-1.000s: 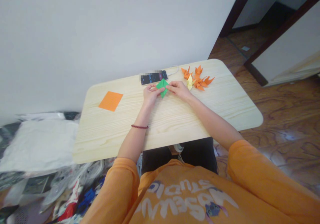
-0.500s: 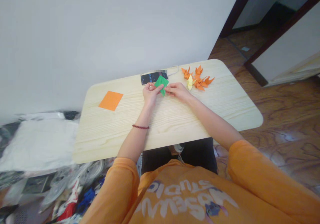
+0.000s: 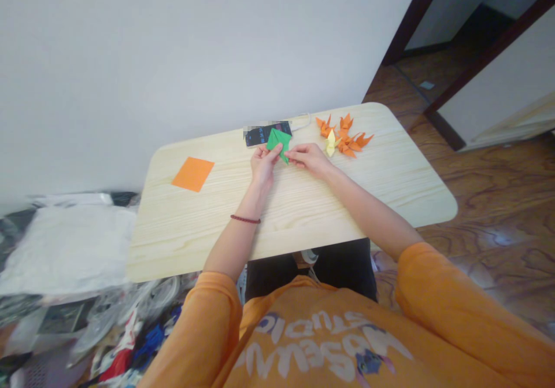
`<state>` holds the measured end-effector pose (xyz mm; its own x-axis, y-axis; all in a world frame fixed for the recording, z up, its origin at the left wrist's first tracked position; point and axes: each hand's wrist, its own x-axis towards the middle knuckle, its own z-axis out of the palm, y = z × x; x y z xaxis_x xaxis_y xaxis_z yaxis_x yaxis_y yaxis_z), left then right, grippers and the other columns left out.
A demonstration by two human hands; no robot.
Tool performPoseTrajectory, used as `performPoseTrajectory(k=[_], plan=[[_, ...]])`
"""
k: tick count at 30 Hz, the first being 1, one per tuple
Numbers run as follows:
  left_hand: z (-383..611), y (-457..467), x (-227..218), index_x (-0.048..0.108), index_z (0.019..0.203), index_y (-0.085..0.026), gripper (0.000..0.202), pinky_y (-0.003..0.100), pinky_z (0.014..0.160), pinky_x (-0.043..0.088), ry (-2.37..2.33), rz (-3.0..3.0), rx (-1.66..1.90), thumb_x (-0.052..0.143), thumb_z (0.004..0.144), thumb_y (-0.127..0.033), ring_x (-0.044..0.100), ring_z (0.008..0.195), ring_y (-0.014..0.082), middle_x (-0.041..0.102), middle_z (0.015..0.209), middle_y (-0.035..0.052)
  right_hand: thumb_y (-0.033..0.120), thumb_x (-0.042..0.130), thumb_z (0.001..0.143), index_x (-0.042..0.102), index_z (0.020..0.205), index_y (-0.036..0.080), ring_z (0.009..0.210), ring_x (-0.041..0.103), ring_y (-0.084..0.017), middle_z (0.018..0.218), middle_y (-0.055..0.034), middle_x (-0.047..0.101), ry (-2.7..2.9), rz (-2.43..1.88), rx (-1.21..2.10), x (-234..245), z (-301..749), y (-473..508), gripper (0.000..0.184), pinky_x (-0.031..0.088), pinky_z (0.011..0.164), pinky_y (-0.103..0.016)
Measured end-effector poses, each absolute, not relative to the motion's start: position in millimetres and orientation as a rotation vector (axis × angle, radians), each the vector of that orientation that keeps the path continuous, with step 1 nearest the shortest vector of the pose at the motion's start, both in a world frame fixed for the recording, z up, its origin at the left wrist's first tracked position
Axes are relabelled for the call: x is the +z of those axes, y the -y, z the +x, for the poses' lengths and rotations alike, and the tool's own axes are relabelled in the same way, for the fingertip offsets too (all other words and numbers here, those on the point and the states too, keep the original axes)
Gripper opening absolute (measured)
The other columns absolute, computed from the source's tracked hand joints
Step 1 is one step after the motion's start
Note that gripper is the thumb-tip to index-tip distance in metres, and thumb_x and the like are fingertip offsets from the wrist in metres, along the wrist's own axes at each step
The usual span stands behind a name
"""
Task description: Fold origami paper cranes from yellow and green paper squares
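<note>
A piece of green origami paper (image 3: 278,138), folded into a small kite-like shape, is held up over the back middle of the table. My left hand (image 3: 264,162) pinches its left and lower part, thumb on top. At its lower right edge, the fingertips of my right hand (image 3: 307,158) are pinched together on the paper. Exactly how the lower point is folded is too small to make out. Right of my hands lie several orange folded paper cranes (image 3: 346,140) and a yellow one (image 3: 331,143). Toward the left, a flat orange paper square (image 3: 193,174) rests on the table.
The light wood table (image 3: 295,214) stands against a white wall (image 3: 195,52). Just behind the green paper lies a phone (image 3: 255,138) with a white cable. Bags and mixed items (image 3: 130,330) fill the floor at left; a doorway is at right.
The green paper has tilted slightly, and its lower point has swung a little to the right. My left hand has shifted slightly right; my right hand stays nearly in place.
</note>
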<state>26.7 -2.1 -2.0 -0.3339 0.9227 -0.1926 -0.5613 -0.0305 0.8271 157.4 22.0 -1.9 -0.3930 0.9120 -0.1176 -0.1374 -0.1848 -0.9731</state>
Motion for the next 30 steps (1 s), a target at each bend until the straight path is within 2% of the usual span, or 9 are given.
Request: performPoseTrajectory(k=[10, 14, 18, 26, 30], plan=[[28.1, 1.6, -5.2, 0.043, 0.062, -0.017, 0.045, 0.019, 0.060, 0.045, -1.043, 0.475, 1.668, 0.086, 0.050, -0.016, 0.057, 0.057, 0.0048, 0.060, 0.062, -0.0067, 0.044, 0.086, 0.047, 0.063, 0.058, 0.012, 0.044, 0.040, -0.004, 0.048, 0.0021, 0.055, 1.302, -1.040, 1.598, 2.5, 155.8, -20.3, 0.041, 0.024, 0.042, -0.020], [27.0, 2.9, -2.6, 0.049, 0.074, -0.018, 0.046, 0.020, 0.060, 0.045, -1.139, 0.537, 1.612, 0.087, 0.049, -0.020, 0.061, 0.060, 0.0077, 0.066, 0.068, -0.0043, 0.044, 0.086, 0.047, 0.062, 0.055, 0.012, 0.042, 0.037, -0.004, 0.043, 0.0045, 0.049, 1.351, -1.111, 1.543, 6.6, 157.0, -19.5, 0.041, 0.024, 0.042, -0.021], [24.6, 3.4, -2.0, 0.055, 0.087, -0.018, 0.053, 0.022, 0.059, 0.046, -1.206, 0.649, 1.510, 0.089, 0.046, -0.022, 0.062, 0.060, 0.0101, 0.069, 0.069, -0.0021, 0.044, 0.085, 0.047, 0.061, 0.056, 0.012, 0.043, 0.039, -0.004, 0.045, 0.0035, 0.051, 1.395, -1.151, 1.516, 8.7, 159.7, -20.3, 0.041, 0.025, 0.042, -0.021], [20.2, -0.2, -6.2, 0.060, 0.078, -0.018, 0.045, 0.019, 0.056, 0.045, -1.181, 0.619, 1.549, 0.089, 0.045, -0.026, 0.061, 0.060, 0.0079, 0.069, 0.071, -0.0024, 0.048, 0.084, 0.050, 0.067, 0.066, 0.011, 0.045, 0.036, -0.003, 0.049, 0.0031, 0.052, 1.404, -1.066, 1.631, 2.2, 162.5, -23.1, 0.044, 0.024, 0.041, -0.021], [21.2, 0.0, -5.6, 0.062, 0.075, -0.017, 0.041, 0.019, 0.057, 0.046, -1.139, 0.570, 1.574, 0.089, 0.046, -0.023, 0.060, 0.060, 0.0068, 0.068, 0.071, -0.0024, 0.043, 0.085, 0.051, 0.067, 0.066, 0.011, 0.045, 0.038, -0.004, 0.050, 0.0030, 0.053, 1.385, -1.056, 1.646, 1.6, 161.3, -22.7, 0.039, 0.024, 0.041, -0.020]])
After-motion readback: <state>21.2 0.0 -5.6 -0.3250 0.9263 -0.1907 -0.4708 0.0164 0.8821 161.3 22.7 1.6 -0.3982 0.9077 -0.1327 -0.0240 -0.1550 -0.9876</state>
